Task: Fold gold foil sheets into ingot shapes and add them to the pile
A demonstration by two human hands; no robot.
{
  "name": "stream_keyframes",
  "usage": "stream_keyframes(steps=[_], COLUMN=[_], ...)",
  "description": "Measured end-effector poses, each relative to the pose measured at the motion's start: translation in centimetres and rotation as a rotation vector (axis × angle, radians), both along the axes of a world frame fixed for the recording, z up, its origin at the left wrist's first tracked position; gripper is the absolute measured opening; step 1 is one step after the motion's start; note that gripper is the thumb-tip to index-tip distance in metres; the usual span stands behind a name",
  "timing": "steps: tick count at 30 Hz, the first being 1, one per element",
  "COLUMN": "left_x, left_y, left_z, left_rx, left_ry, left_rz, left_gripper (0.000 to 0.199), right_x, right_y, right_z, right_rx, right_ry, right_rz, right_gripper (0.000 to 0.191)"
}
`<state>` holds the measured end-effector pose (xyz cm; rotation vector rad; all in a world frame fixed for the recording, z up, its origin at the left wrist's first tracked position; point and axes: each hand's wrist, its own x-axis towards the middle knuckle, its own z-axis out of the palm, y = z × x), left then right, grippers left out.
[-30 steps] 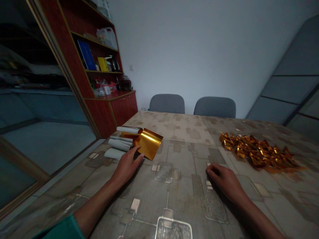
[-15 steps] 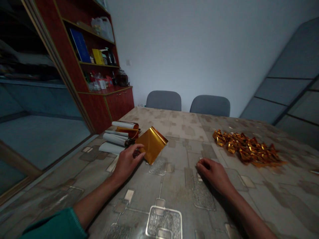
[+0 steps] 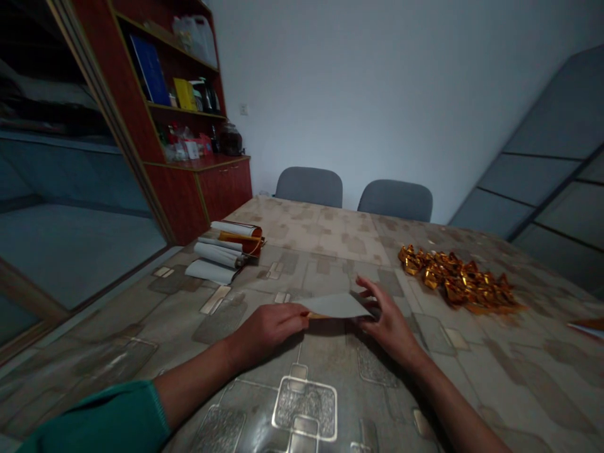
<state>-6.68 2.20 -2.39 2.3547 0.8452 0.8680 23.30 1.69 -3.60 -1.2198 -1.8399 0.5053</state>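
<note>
A sheet of foil paper (image 3: 337,306), pale on its upper side with a gold edge showing, is held just above the table between my hands. My left hand (image 3: 271,327) pinches its left corner between thumb and fingers. At the other end, my right hand (image 3: 389,321) has thumb and fingers around the right corner, with the index finger raised; part of that grip is hidden. To the left lies a stack of curled foil sheets (image 3: 217,255), pale outside and gold inside. Several folded gold foil pieces (image 3: 457,277) sit in a cluster to the right.
The table (image 3: 321,236) has a patterned cover. Two grey chairs (image 3: 309,185) stand at its far side, before a pale wall. A red shelf cabinet (image 3: 221,189) is at the back left. A flat item (image 3: 587,326) lies at the right edge.
My left hand has brought the foil sheet rightward from beside the stack, and its pale side now faces up. My right hand has opened from a loose curl and met the sheet's right corner.
</note>
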Motion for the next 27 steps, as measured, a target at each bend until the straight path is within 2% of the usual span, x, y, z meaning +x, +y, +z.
stream_keyframes(steps=[4,7,11,18,23,27], left_x=[-0.1,-0.2,-0.2,-0.3,-0.4,0.0], left_y=[-0.1,-0.1,0.1,0.1,-0.1,-0.1], left_z=[-0.3,-0.4,-0.6,-0.6,-0.3,-0.8], left_rx=[-0.157,-0.172,-0.146,-0.083,-0.047,0.192], left_ry=[-0.055,-0.041,-0.004,0.044,0.073,0.164], left_rz=[0.02,0.015,-0.012,-0.055,-0.067,-0.187], left_gripper=[0.022,0.023,0.023,0.014,0.018,0.019], right_x=[0.5,0.6,0.6,1.4,1.8,2.7], right_y=[0.3,0.3,0.2,0.0,-0.5,-1.5], right_z=[0.4,0.6,0.4,0.3,0.5,0.6], right_rx=[0.058,0.075,0.08,0.067,0.059,0.108], right_ry=[-0.057,-0.084,-0.128,-0.218,-0.272,-0.326], right_rz=[0.101,0.168,0.243,0.304,0.327,0.358], right_gripper=[0.044,0.031,0.022,0.025,0.034,0.039])
